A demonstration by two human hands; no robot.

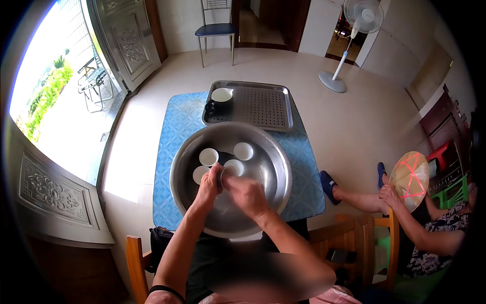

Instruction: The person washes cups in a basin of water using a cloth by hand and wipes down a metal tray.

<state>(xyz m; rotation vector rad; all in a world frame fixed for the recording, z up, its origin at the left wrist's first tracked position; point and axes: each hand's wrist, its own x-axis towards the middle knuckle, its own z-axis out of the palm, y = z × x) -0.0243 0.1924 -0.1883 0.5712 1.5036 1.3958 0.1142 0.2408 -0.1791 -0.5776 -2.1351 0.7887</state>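
Observation:
Over a large steel basin (281, 177), my left hand (206, 188) is closed around a small cup (221, 178), which is tilted and partly covered by fingers. My right hand (246, 195) is against the cup's other side, smeared by motion, so its fingers do not show clearly. Inside the basin sit several small white cups: one cup (208, 156) at the back left, another cup (243, 151) at the back right, a third cup (234, 166) just beyond my hands, and a cup (200, 175) beside my left hand.
Behind the basin, a perforated steel tray (263, 104) holds a white spouted pitcher (221, 95) and a dark item (210, 107). Both stand on a blue patterned table (172, 131). At right, a seated person (435, 235) holds a round fan (410, 181). A wooden chair (367, 248) stands nearby.

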